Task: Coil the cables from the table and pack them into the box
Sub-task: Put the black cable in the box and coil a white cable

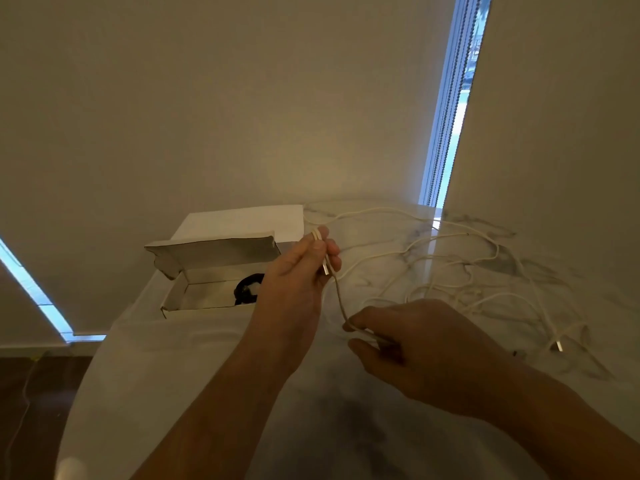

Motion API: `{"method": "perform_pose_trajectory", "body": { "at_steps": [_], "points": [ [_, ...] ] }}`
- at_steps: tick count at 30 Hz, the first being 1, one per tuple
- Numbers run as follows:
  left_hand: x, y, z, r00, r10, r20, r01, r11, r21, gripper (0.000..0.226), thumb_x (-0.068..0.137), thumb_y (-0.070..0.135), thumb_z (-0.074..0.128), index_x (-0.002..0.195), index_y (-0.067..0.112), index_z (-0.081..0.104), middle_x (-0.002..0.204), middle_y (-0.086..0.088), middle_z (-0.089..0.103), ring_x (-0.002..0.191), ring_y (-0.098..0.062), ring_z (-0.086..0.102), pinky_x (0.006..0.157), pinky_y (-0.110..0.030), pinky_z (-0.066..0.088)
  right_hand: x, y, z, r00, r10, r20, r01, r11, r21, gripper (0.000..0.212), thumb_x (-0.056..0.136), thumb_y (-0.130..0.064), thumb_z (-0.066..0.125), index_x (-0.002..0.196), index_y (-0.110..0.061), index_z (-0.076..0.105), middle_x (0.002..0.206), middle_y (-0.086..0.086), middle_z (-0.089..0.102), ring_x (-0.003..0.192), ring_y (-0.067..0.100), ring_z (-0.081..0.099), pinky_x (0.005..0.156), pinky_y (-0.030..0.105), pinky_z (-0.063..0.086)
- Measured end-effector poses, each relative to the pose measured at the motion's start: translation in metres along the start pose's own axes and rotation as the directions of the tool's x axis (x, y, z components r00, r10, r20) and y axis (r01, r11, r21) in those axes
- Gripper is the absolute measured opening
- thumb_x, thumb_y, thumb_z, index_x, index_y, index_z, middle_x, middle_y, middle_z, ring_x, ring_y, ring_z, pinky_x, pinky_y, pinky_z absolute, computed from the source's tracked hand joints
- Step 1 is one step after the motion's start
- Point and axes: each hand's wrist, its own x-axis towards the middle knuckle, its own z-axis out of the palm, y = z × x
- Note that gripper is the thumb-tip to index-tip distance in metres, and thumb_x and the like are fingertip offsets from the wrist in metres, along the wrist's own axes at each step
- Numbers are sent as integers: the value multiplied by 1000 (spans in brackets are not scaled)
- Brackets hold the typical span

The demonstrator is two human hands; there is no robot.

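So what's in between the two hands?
In the head view, a taut stretch of white cable runs between them, from the left hand, which holds its plug end, down to the right hand, which pinches it. Under it is bare marble table.

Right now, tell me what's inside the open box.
Inside the box lies one coiled black cable. The left hand covers the box's right end, so anything there is hidden.

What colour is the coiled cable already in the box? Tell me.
Black, seen in the head view: the coiled cable lies inside the open box.
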Motion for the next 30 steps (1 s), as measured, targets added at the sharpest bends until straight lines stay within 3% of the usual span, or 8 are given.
{"method": "perform_pose_trajectory", "body": {
  "at_steps": [5,8,11,15,21,24,27,30],
  "points": [
    [-11,-7,7,994,0,111,-35,947,321,25,102,13,47,112,19,69,90,-5,69,90,-17,63,87,-28,51,1,-3,-6,993,-24,-115,30,998,52,12,98,-42,41,87,-40,42,66,-17,45,61,4,47,56,20,38],
    [-16,-8,11,979,-28,201,-79,860,503,33,103,16,46,90,32,72,92,-5,70,91,-16,64,88,-28,52,1,1,-8,976,-6,-217,21,997,68,15,99,-39,43,92,-49,34,70,-28,41,64,-4,46,60,13,37],
    [-19,-8,14,965,-90,246,-71,815,575,30,104,16,44,105,17,74,94,-15,71,86,-23,66,84,-31,54,1,10,-7,962,10,-273,4,999,52,6,99,-38,46,95,-40,50,77,-32,42,71,-10,47,66,5,36],
    [-18,-7,13,962,-138,237,-51,758,650,38,102,14,40,83,2,71,66,-1,64,66,-15,58,72,-30,50,2,20,-8,930,39,-365,-44,999,-6,8,95,-37,55,92,-30,57,80,-23,44,73,-4,47,69,4,35],
    [-20,-6,14,949,-219,226,5,729,684,61,102,12,39,54,32,72,53,9,57,50,2,51,55,-10,44,5,32,-6,896,102,-432,-124,992,-25,15,96,-34,52,97,-22,62,87,-13,51,74,3,43,64,9,37],
    [-18,-9,14,950,-239,203,30,713,701,67,101,9,42,51,41,71,56,16,61,56,9,56,57,-7,45,6,34,-5,883,129,-452,-140,990,10,20,95,-33,52,100,-19,65,93,-7,56,76,7,50,62,12,38],
    [-13,-11,12,945,-276,176,118,788,604,53,98,17,40,65,32,78,63,-1,65,67,-16,55,62,-24,46,6,37,-5,875,151,-460,-142,988,54,24,97,-34,48,101,-18,66,95,-5,58,77,11,55,63,16,43],
    [-12,-14,11,930,-301,209,169,859,484,38,94,20,42,85,10,78,57,4,55,56,-8,49,58,-23,41,7,44,-1,870,160,-466,-144,987,69,22,98,-31,50,103,-18,68,96,-5,60,80,11,56,69,17,44]
  ]
}}
